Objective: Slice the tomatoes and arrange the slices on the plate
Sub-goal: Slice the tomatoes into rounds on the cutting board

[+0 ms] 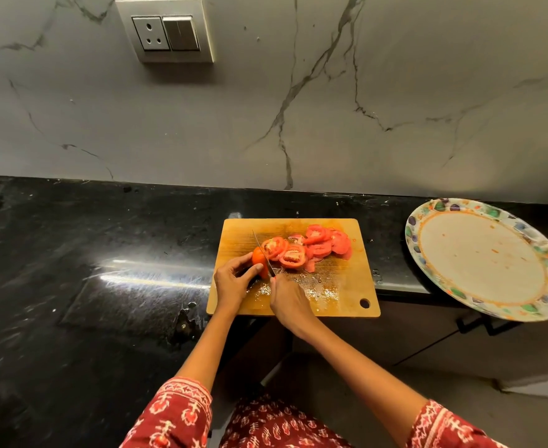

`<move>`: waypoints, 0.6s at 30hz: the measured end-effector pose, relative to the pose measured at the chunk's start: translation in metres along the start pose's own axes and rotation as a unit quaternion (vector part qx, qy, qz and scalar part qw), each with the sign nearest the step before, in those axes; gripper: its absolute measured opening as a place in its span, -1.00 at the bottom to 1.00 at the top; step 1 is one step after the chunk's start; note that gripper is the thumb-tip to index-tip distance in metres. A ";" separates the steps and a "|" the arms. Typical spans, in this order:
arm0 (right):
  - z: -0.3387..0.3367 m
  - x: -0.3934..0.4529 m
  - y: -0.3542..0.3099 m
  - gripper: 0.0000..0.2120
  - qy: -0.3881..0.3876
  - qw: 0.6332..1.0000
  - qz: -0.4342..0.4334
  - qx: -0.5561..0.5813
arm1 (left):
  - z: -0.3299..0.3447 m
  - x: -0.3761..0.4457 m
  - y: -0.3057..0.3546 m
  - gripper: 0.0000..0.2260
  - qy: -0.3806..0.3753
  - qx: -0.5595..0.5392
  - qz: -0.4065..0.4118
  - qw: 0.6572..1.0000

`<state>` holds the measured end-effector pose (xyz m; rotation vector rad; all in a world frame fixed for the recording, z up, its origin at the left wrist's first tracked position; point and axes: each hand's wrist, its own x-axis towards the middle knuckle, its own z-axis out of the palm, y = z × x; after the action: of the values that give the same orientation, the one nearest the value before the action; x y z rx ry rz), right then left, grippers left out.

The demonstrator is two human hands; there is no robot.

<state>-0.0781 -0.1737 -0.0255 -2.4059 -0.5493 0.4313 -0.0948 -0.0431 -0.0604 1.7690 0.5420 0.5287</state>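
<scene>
A wooden cutting board (337,286) lies on the black counter. My left hand (234,281) grips the remaining end piece of a tomato (258,257) at the board's left side. My right hand (287,300) holds a knife (261,250) by its handle, the blade set against the cut face of that piece. Several red tomato slices (311,248) lie in an overlapping pile across the board's far half. A large round plate (428,253) with a coloured patterned rim sits to the right, its front part overhanging the counter edge; it holds no slices.
The black granite counter (104,253) stretches left of the board, with a wet glare patch near it. A marble wall (298,108) with a socket and switch panel (166,30) rises behind. Juice and seeds wet the board's near half.
</scene>
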 end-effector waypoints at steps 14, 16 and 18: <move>0.001 -0.004 0.001 -0.68 -0.003 1.000 0.005 -0.016 | 0.000 0.001 -0.002 -0.67 0.000 -0.002 -0.011 1.000; 0.001 0.000 -0.002 -0.68 -0.001 1.000 0.004 -0.011 | 0.000 0.000 -0.001 -0.67 0.002 -0.002 -0.020 1.000; 0.001 0.005 -0.006 -0.68 -0.005 1.000 0.003 -0.011 | -0.001 0.001 -0.001 -0.68 0.000 -0.008 -0.021 1.000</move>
<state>-0.0763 -0.1665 -0.0229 -2.4279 -0.5553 0.4424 -0.0953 -0.0415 -0.0608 1.7394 0.5723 0.5035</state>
